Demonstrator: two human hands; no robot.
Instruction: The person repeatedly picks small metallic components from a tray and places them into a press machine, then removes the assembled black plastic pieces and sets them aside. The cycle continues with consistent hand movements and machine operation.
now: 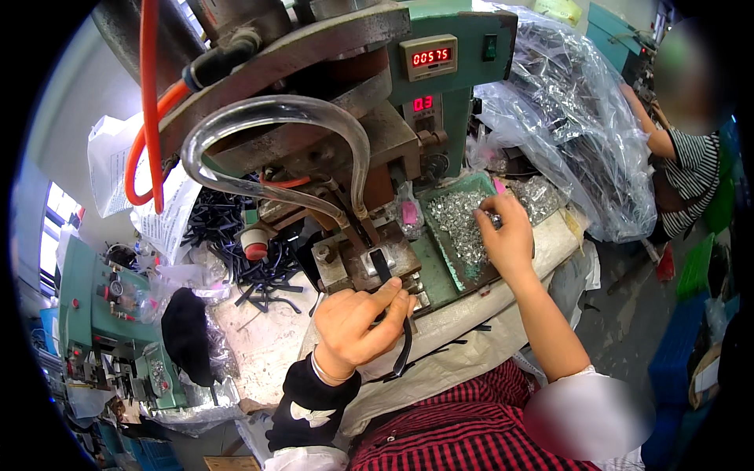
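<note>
Holding hand: the left hand [357,326], just below the middle of the frame, has its thumb and fingers closed on a black strap [380,265], index finger stretched along it toward the upper right.
Black strap: near the middle of the frame, its upper end lies on the metal block [365,263] of the press; a dark length, seemingly the same strap, hangs below the fingers and curves down.
Reaching hand: the right hand [509,239], right of centre, is over the metal bits [463,224], thumb and fingertips bent close together; whether they pinch a piece, I cannot tell.
Tray: right of centre, a green tray [448,263] carries the heap of small shiny bits.
Press: across the upper middle, with a clear tube [363,149] looping down, an orange hose [149,94] at the upper left, and a counter [430,57] with red digits.
Strap pile: left of centre, loose black straps [216,224] lie beside a red button [255,250].
Big bag: at the upper right, clear plastic [573,118] around shiny pieces.
Co-worker: at the right edge, a striped sleeve [695,184].
</note>
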